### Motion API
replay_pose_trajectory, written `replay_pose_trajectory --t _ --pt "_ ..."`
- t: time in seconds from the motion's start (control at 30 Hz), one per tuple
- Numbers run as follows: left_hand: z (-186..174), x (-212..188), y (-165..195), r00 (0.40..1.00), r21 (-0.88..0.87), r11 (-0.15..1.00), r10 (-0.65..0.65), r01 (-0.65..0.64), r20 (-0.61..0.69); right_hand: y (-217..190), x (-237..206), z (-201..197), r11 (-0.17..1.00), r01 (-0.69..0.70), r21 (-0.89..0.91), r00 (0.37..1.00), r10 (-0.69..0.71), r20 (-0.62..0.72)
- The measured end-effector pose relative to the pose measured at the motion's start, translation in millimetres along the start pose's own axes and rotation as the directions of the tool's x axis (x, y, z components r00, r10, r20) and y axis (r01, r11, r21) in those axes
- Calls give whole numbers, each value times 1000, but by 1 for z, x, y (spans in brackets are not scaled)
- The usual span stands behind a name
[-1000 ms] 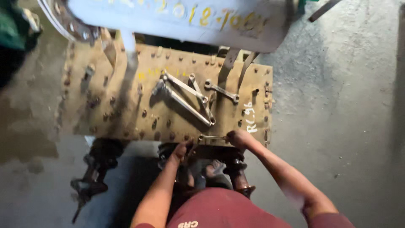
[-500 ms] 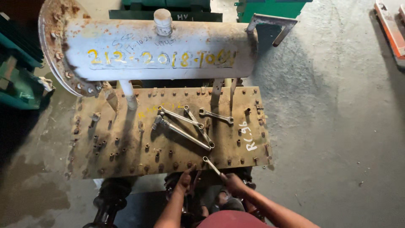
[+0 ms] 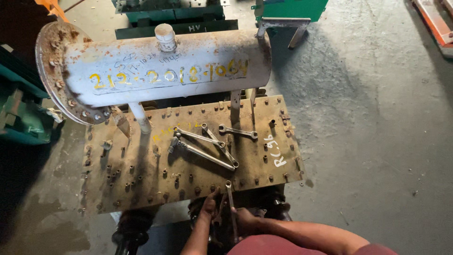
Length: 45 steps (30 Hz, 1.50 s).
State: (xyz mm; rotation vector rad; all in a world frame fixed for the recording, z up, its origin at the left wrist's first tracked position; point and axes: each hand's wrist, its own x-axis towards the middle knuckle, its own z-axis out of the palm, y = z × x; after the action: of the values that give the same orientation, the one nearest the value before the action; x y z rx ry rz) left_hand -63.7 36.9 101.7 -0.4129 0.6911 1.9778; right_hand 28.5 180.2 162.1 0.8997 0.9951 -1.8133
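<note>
A rusty tan steel cover plate (image 3: 141, 170) studded with bolts lies below a long grey cylindrical tank (image 3: 165, 71). My right hand (image 3: 245, 219) grips a steel wrench (image 3: 230, 200) whose ring end sits at the plate's near edge. My left hand (image 3: 207, 208) rests against that near edge, fingers on a bolt beside the wrench head. Three loose wrenches (image 3: 207, 144) lie across the middle of the plate.
Green metal cabinets (image 3: 19, 113) stand at the left and more green equipment (image 3: 292, 7) at the back. Dark machinery parts (image 3: 132, 226) sit under the plate's near edge. Grey concrete floor (image 3: 377, 141) spreads to the right, with an orange frame (image 3: 436, 23) at the far right.
The view has tilted up, so the whole tank now shows. Both hands have dropped toward the bottom of the frame, and the wrench in my right hand stands more upright at the plate's edge.
</note>
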Motion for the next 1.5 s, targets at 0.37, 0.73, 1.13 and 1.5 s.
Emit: replay_pose_trajectory --t 0.37,0.73,1.13,1.5 --pt "2 0 1 999 -39 999 33 -32 30 1 0 13 729 384 -567 832 -540 -131" --pt "-2 3 1 999 71 997 19 -17 -30 17 0 -17 748 322 -580 822 -525 -220" --pt "-2 7 -2 997 -62 995 74 -76 -40 18 -2 -19 832 359 -424 836 -489 -251" --pt "-2 2 -2 994 43 994 99 -97 -45 11 -8 -7 828 304 -471 861 -451 -236"
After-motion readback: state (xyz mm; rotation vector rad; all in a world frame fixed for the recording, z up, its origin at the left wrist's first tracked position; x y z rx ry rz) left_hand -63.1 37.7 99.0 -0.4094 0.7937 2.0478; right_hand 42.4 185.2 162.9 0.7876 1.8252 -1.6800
